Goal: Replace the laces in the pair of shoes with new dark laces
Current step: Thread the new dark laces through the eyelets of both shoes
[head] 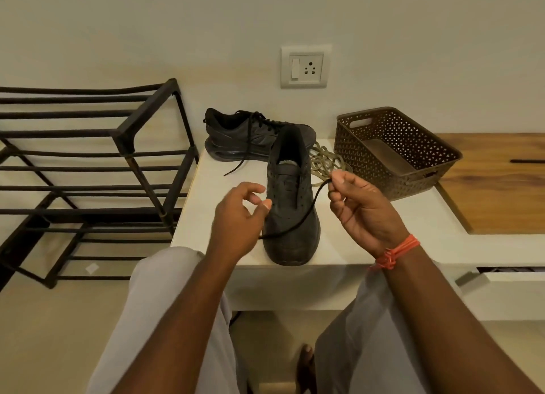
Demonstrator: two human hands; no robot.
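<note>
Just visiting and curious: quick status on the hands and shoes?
Right hand pinches one end of thin dark lace, left hand holds the other. Near black shoe unlaced; far black sneaker laced. Old tan laces piled beside; nothing blocking.

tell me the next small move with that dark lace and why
Probably bring the lace tip pinched in the right hand to a bottom eyelet of the near shoe. That shoe has no lace threaded, the dark lace hangs free between both hands, and the left hand holds its other end.
</note>
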